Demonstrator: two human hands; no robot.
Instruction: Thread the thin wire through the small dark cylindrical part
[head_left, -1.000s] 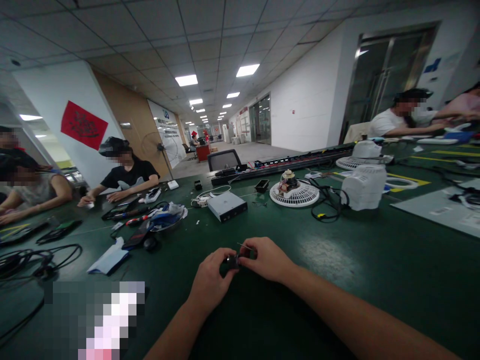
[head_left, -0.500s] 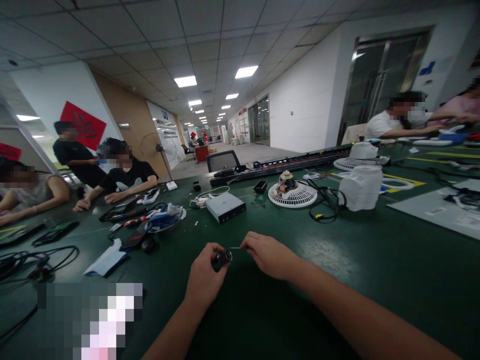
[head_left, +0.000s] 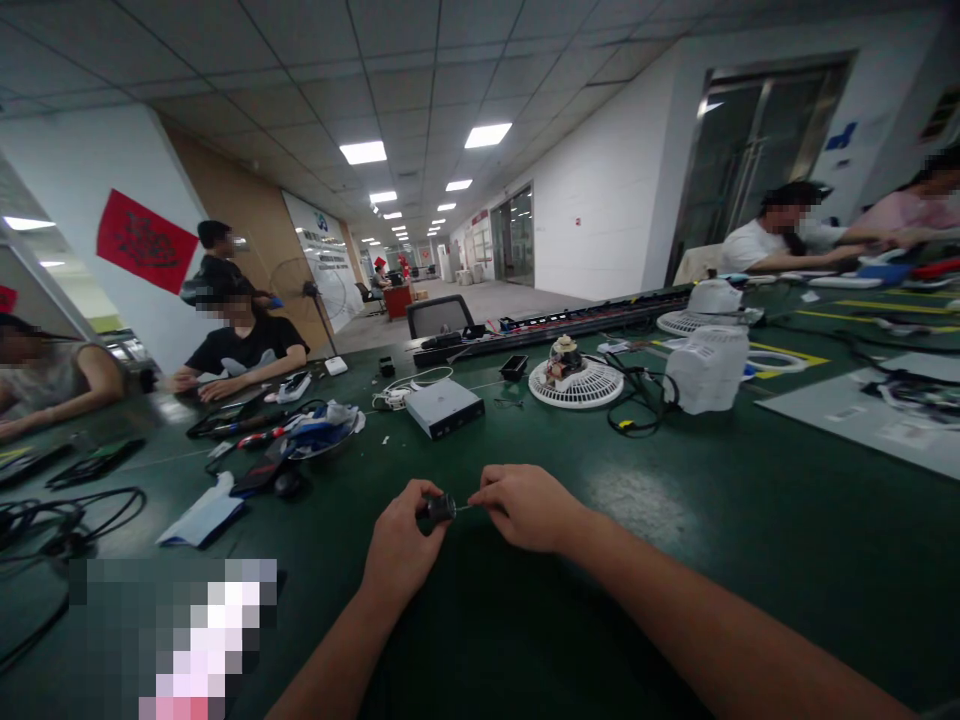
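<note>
Between the thumb and fingers of my left hand point(head_left: 401, 540) is a short dark cylinder point(head_left: 442, 508), held above the green table point(head_left: 495, 620) with one end facing right. My right hand point(head_left: 529, 508) is closed in a pinch on a thin metal rod point(head_left: 463, 507). The rod points left at the cylinder's end; whether its tip is inside or only touching, I cannot tell. Most of the rod is hidden by my fingers. Beyond both hands lies a silver disc drive point(head_left: 446, 405) with a white cable point(head_left: 394, 398) beside it.
A white fan grille with a motor point(head_left: 576, 380), a black cable point(head_left: 637, 405) and a white plastic housing point(head_left: 706, 370) stand to the right. Leftward lie a blue cloth point(head_left: 201, 512), tools and cables point(head_left: 60, 525). People sit at both far sides; a pixelated patch covers the lower left.
My right hand has come closer to the cylinder, and less of the rod shows between them. The cylinder's end has turned more to the right. My view has shifted slightly.
</note>
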